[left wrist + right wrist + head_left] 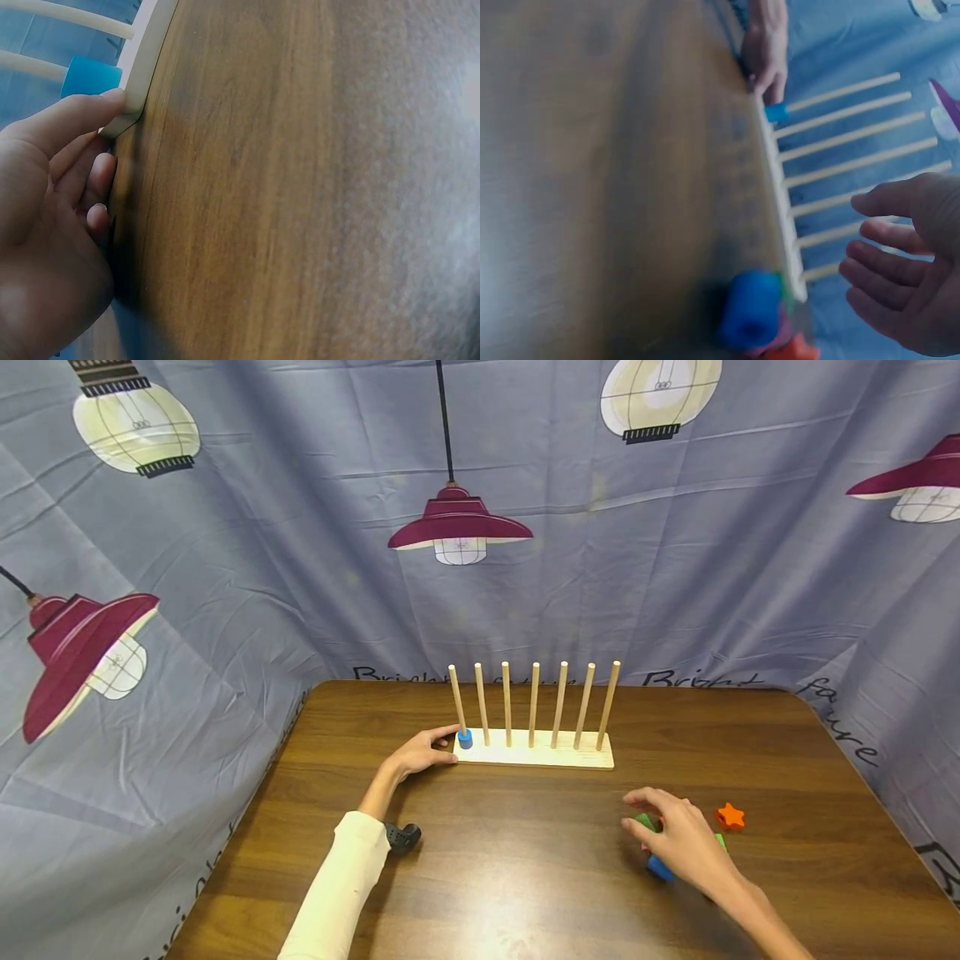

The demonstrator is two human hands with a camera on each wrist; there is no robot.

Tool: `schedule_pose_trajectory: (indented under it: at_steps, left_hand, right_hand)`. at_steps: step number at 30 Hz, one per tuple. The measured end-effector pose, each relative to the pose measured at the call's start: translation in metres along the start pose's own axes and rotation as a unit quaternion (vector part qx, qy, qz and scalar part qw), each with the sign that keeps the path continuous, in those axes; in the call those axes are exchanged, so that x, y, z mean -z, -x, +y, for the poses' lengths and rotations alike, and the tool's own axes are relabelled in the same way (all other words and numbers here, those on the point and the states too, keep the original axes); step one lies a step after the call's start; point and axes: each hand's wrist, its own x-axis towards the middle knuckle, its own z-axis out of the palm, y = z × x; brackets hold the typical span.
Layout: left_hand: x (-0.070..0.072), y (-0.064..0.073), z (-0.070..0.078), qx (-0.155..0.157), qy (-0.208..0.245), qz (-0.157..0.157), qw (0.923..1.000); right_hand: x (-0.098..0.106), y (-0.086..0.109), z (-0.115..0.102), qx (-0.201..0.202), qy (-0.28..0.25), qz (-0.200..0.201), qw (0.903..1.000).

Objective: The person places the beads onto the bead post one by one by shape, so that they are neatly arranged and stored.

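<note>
A wooden peg board (536,760) with a row of several upright pegs stands near the far side of the table. On its leftmost peg sits a blue bead (465,740) at the base. My left hand (420,753) grips the board's left end between thumb and fingers, the thumb (90,112) lying just beside the bead in the left wrist view. Over a small cluster of coloured pieces hovers my right hand (686,839), fingers loosely bent and holding nothing. Partly hidden below it are a blue cylinder (750,309) and a green piece (644,820).
An orange star-shaped piece (730,816) lies just right of the cluster. A black strap-like device (403,837) is at the left wrist. Behind the wooden table (525,877) hangs a grey-blue curtain (525,602) printed with lamps.
</note>
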Motion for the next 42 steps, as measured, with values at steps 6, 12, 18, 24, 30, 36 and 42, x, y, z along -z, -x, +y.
schedule_pose_trajectory:
  at_steps: [6,12,18,24,30,36,42]
  left_hand:
    - [-0.002,-0.002,-0.001,0.000,0.014,-0.005,0.9999]
    - [0.000,-0.001,-0.001,0.003,0.015,-0.003,0.9999]
    - [0.000,0.000,-0.001,0.007,0.015,-0.002,0.9999]
    - [0.000,-0.001,-0.002,0.006,0.017,-0.002,0.9998]
    - [0.001,-0.002,-0.001,0.002,0.014,-0.005,0.9999]
    - [0.001,-0.002,-0.002,0.003,0.015,-0.002,0.9999]
    - [0.002,-0.001,-0.002,0.002,0.014,-0.005,0.9999]
  right_hand:
    - [0.001,0.040,0.015,-0.007,0.042,0.034,0.9985]
    - [0.002,0.058,0.023,-0.044,0.061,0.000,0.9972]
    - [-0.003,0.058,0.027,-0.043,0.078,-0.016,0.9959]
    - [-0.008,0.056,0.027,-0.028,0.104,-0.014,0.9941]
    - [-0.012,0.057,0.030,-0.019,0.121,0.004,0.9925]
    - [-0.012,0.056,0.029,-0.026,0.131,-0.015,0.9909]
    - [-0.015,0.052,0.025,-0.004,0.130,0.010,0.9915]
